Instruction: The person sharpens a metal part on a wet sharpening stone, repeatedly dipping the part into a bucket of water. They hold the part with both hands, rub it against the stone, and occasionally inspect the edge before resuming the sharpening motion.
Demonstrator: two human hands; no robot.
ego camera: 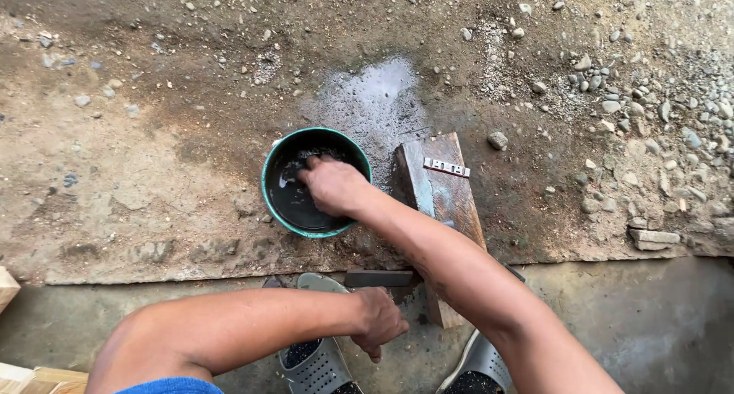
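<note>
My right hand [332, 186] reaches into a green-rimmed round bowl [269, 181] of dark water on the dirt, fingers curled down at the water's surface. Whether it holds anything there is hidden. Right of the bowl lies a wet wooden block [447, 191], with a small pale toothed strip [446, 167] on its far end. My left hand [380, 322] is near the block's near end, fingers closed around one end of a dark flat bar [378, 278] that lies crosswise against the block.
A wet grey splash patch [375, 96] darkens the ground beyond the bowl. Loose stones [619, 103] lie to the right. Both my feet in grey sandals [317, 363] rest on a concrete strip [650, 325]. Pale wood pieces [30, 379] sit at bottom left.
</note>
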